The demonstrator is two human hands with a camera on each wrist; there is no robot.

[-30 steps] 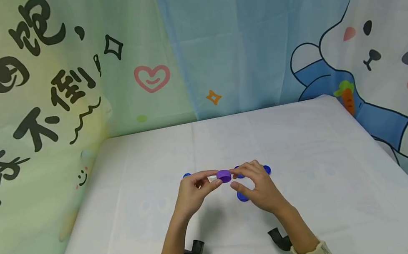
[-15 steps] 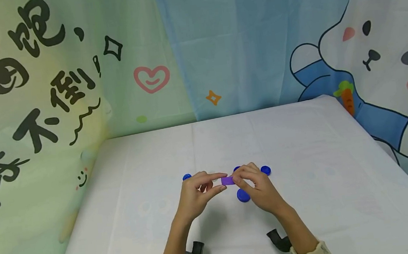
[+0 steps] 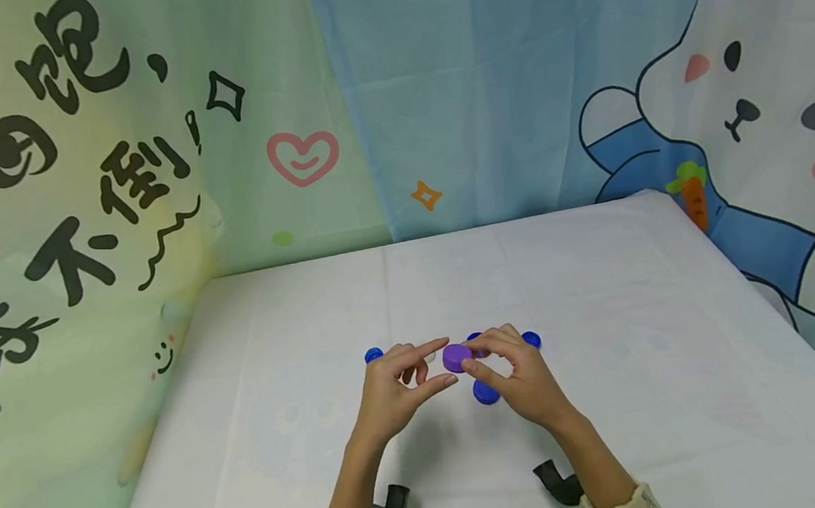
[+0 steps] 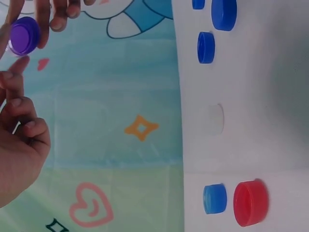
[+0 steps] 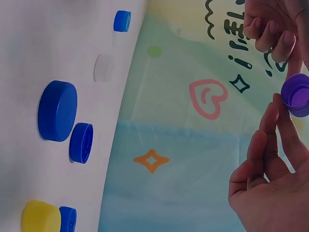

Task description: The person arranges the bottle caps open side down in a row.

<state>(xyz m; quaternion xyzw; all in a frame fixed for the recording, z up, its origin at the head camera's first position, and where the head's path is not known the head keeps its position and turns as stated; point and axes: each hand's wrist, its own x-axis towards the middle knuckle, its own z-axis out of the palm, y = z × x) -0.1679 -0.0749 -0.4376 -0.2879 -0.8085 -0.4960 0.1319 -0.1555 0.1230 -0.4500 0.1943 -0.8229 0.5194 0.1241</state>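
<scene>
A purple bottle cap [image 3: 456, 357] is up in the air above the white table, pinched between the thumb and fingers of my right hand [image 3: 514, 367]. Its hollow side shows in the right wrist view, where the cap [image 5: 295, 94] is cut by the frame's edge. Left of it is my left hand [image 3: 392, 386], index finger and thumb stretched out and apart, the other fingers bent and holding nothing. A small gap shows between those left fingertips and the cap. Below my right hand lies a large blue cap [image 3: 486, 392], partly covered by it.
More caps lie on the table [image 3: 624, 430]: a blue one [image 3: 373, 354] behind my left hand and another blue one [image 3: 531, 340] behind my right. The wrist views add a red cap [image 4: 251, 203], a yellow cap [image 5: 41, 216] and a clear cap [image 5: 103, 68].
One second ago the purple cap was at my left fingertips; now my right hand pinches it and the left fingers have come off. The cap has turned, shifting slightly right.
</scene>
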